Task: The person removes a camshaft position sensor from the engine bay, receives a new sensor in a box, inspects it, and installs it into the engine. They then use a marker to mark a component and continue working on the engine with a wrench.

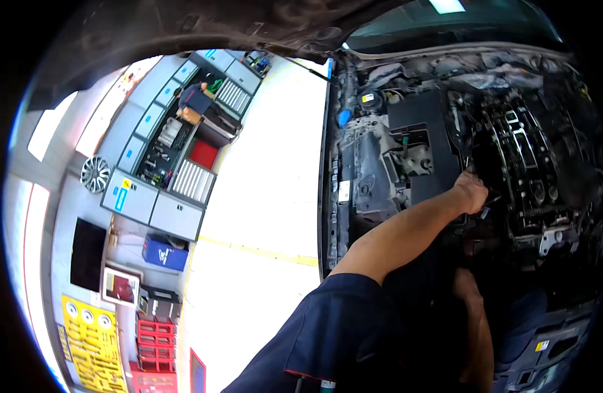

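Note:
My left hand (pixel 472 190) reaches deep into the car's engine bay, beside the black battery cover (pixel 416 111) and left of the exposed engine top (pixel 527 150). Its fingers are curled closed. A thin, shiny end shows just above them, but I cannot make out what the hand holds. Lower down, my right hand (pixel 466 285) is in dark shadow at the front of the bay. Its fingers are hidden, and anything it touches is lost in the dark.
The raised hood (pixel 183 26) hangs overhead. A blue cap (pixel 344 118) sits by the left fender. Across the pale floor, another person (pixel 195 99) stands at grey workbench cabinets (pixel 151 196). A yellow tool board (pixel 92 340) and red racks (pixel 156 344) stand at lower left.

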A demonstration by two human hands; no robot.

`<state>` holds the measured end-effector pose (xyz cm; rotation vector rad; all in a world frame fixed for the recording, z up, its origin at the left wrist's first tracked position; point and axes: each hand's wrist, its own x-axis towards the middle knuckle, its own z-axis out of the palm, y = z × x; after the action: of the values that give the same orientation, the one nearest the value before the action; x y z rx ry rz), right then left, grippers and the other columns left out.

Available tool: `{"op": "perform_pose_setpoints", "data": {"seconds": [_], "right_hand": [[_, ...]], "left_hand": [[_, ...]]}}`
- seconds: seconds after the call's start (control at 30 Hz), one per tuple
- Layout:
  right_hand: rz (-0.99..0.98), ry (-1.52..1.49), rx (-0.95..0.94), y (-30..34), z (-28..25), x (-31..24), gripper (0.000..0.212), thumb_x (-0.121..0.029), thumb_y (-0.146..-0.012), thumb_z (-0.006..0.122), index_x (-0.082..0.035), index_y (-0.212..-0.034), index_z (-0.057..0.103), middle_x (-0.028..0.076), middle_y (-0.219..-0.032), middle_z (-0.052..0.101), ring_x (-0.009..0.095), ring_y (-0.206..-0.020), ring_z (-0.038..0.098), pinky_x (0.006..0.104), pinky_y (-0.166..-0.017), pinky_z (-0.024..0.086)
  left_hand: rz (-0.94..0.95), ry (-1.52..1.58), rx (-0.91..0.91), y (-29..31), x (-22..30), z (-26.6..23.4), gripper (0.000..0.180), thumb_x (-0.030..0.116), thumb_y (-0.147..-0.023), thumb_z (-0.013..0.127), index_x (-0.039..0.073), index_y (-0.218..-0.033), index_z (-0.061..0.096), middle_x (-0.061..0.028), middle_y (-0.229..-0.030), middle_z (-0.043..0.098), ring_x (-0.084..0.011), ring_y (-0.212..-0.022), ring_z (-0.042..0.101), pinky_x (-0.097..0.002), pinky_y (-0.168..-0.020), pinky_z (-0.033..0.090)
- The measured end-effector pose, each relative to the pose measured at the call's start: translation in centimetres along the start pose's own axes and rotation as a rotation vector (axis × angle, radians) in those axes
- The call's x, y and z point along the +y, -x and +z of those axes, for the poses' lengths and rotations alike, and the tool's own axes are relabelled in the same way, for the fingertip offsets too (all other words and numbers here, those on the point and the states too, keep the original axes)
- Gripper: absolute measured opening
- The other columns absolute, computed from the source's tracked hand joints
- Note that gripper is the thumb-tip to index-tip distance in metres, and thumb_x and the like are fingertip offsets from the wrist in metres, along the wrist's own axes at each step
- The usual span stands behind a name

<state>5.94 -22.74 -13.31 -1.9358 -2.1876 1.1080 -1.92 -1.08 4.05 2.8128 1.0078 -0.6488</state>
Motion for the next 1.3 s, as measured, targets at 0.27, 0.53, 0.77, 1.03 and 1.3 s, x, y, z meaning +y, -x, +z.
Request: {"op": "perform_pose_setpoints", "data": {"seconds": [0.27, 0.53, 0.77, 1.03, 1.3], "right_hand": [[-0.073, 0.036, -0.064, -2.7, 3.3, 5.0, 0.033, -0.018, -0.091, 0.061, 0.001, -0.117, 0.065, 0.026, -0.120, 0.066, 0.040, -0.111, 0.064, 0.0467, -0.098, 0.051], [-0.030, 0.070, -0.112, -1.9, 4.7, 4.3, 0.039, -0.024, -0.096, 0.053, -0.002, -0.128, 0.062, 0.023, -0.131, 0.062, 0.037, -0.120, 0.061, 0.0453, -0.104, 0.048], [0.019, 0.068, -0.115, -3.6, 3.9, 5.8, 0.030, -0.024, -0.097, 0.048, -0.006, -0.109, 0.070, 0.021, -0.113, 0.069, 0.035, -0.105, 0.067, 0.0446, -0.093, 0.052], [0.074, -0.029, -0.185, 0.1, -3.1, -0.2, 0.031, -0.023, -0.093, 0.061, -0.001, -0.114, 0.069, 0.021, -0.120, 0.068, 0.035, -0.112, 0.066, 0.0437, -0.098, 0.052], [0.021, 0.005, -0.103, -0.2, -0.9, 0.9, 0.035, -0.020, -0.095, 0.059, 0.001, -0.123, 0.064, 0.025, -0.130, 0.062, 0.037, -0.119, 0.062, 0.0448, -0.103, 0.049]], "left_hand": [[-0.023, -0.039, -0.041, -3.2, 0.2, 2.7, 0.022, 0.020, -0.084, 0.068, 0.014, -0.103, 0.078, -0.0137, -0.118, 0.069, -0.0314, -0.113, 0.062, -0.0516, -0.113, 0.033], [-0.043, 0.001, 0.014, -1.9, -0.3, 4.6, 0.023, 0.020, -0.084, 0.069, 0.014, -0.105, 0.076, -0.0137, -0.117, 0.067, -0.0327, -0.116, 0.059, -0.0532, -0.113, 0.034], [-0.015, 0.066, 0.048, -1.3, 0.2, -0.8, 0.024, 0.020, -0.087, 0.062, 0.011, -0.105, 0.076, -0.0145, -0.109, 0.073, -0.0320, -0.106, 0.069, -0.0493, -0.100, 0.050], [-0.008, -0.030, -0.074, -1.6, 0.8, -0.8, 0.031, 0.033, -0.100, 0.056, 0.009, -0.109, 0.073, -0.0134, -0.121, 0.069, -0.0329, -0.123, 0.059, -0.0539, -0.117, 0.030], [-0.055, 0.112, 0.051, -0.3, 1.0, 0.2, 0.025, 0.019, -0.082, 0.066, 0.008, -0.100, 0.078, -0.0178, -0.115, 0.073, -0.0336, -0.113, 0.067, -0.0483, -0.103, 0.047]]}}
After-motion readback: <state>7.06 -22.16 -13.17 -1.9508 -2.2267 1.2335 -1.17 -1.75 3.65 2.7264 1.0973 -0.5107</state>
